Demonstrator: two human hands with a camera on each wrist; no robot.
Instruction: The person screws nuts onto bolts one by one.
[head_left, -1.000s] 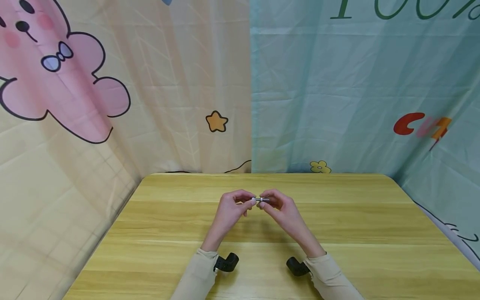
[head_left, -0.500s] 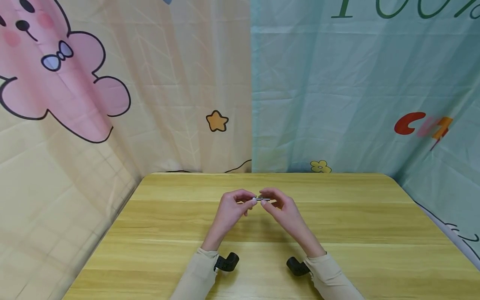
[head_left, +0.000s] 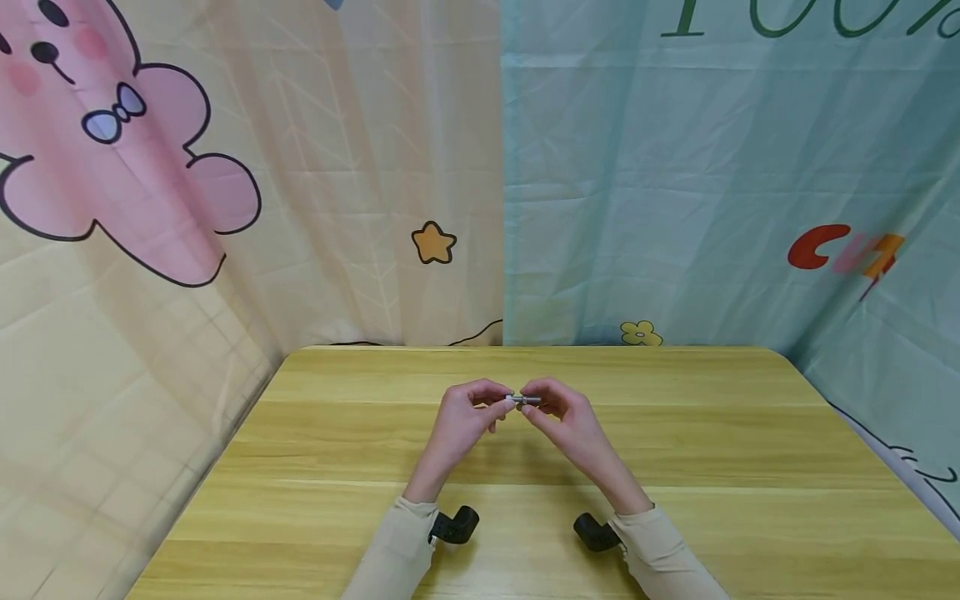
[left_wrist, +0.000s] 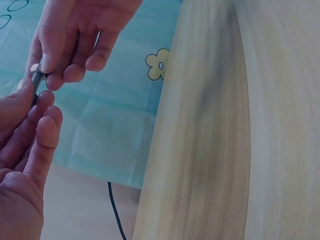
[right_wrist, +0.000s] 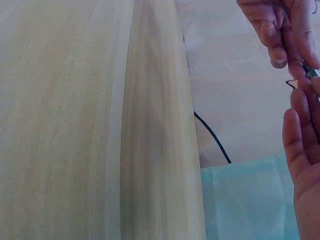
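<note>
- Right hand [head_left: 558,410] has its index finger back down by the nut [head_left: 525,400]; half a second ago that finger was lifted off. Left hand [head_left: 461,417] looks pretty much unmoved.
- Bolt [left_wrist: 35,82] lies roughly level between the two sets of fingertips, bridging the small gap, with threads showing.
- Left thumb and fingers are pinching one end of the bolt; that end is mostly hidden behind them.
- Right thumb and index are pinching at the nut, with more shaft running off past the thumb tip.
- Both hands hang over the table [head_left: 517,517], fingers not touching it.
- Black cam on each wrist, e.g. the left cam [head_left: 457,527], nearer the wearer than the fingers.
- Curtain [head_left: 697,192] behind the fingers, star [head_left: 434,243] off past the left ones, flower [head_left: 641,334] past the right.
</note>
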